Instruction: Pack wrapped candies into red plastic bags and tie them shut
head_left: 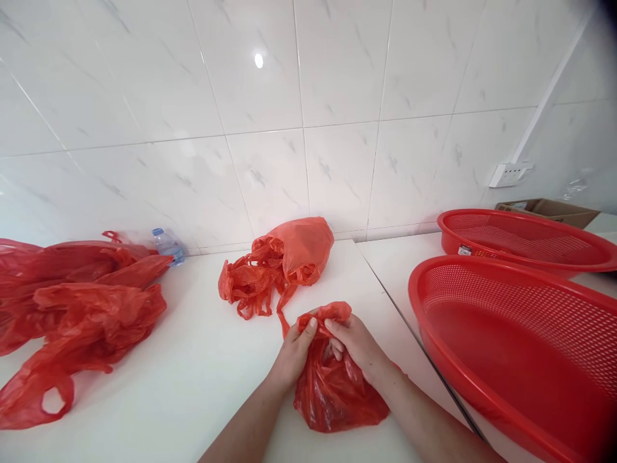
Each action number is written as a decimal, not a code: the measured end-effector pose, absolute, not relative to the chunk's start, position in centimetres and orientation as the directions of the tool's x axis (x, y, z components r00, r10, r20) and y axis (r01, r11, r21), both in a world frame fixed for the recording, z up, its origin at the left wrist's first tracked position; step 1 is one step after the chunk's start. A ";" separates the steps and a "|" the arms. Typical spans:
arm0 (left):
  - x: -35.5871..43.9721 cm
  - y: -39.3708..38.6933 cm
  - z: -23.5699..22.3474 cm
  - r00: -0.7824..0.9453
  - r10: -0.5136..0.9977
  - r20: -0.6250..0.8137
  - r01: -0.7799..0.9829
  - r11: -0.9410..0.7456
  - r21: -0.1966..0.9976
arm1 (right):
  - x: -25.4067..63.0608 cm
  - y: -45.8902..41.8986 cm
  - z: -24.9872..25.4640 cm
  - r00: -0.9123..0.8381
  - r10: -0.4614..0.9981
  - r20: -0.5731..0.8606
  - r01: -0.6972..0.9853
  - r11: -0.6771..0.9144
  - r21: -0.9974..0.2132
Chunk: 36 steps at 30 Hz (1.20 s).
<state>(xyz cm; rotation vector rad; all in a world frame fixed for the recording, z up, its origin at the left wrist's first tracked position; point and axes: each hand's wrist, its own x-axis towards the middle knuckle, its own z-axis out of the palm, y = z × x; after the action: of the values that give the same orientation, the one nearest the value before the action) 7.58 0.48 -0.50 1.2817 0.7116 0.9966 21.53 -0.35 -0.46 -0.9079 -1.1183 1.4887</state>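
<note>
A soft plastic bag point(332, 402) slumps below left hand point(292, 355) and right hand point(360, 344), both pinching its top, likely the surest grip.

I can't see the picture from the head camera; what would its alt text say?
Two bare hands, left and right, pinch the gathered top of a red plastic bag on a white table. More red bags lie to the left and behind; red baskets stand to the right, before a tiled wall.
</note>
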 end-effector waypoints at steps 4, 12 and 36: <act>7.5 0.6 -0.4 0.500 0.866 0.027 -0.213 0.092 0.973 | 21.8 -0.4 -0.5 -0.253 0.967 0.019 -0.387 -0.083 -0.919; 7.6 0.6 0.3 0.504 0.863 0.043 -0.248 0.096 0.964 | 22.2 -0.3 -1.0 -0.326 0.945 -0.027 -0.546 -0.212 -0.810; 7.3 1.0 -0.9 0.252 0.943 0.217 -0.107 -0.196 0.975 | 22.6 0.6 -1.1 0.010 1.000 -0.011 -0.087 -0.010 -0.996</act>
<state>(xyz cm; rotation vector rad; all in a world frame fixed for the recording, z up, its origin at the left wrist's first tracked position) 7.34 1.02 -0.94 1.4130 0.8458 1.1931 22.55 0.60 -1.11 -1.1572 -1.1319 1.2494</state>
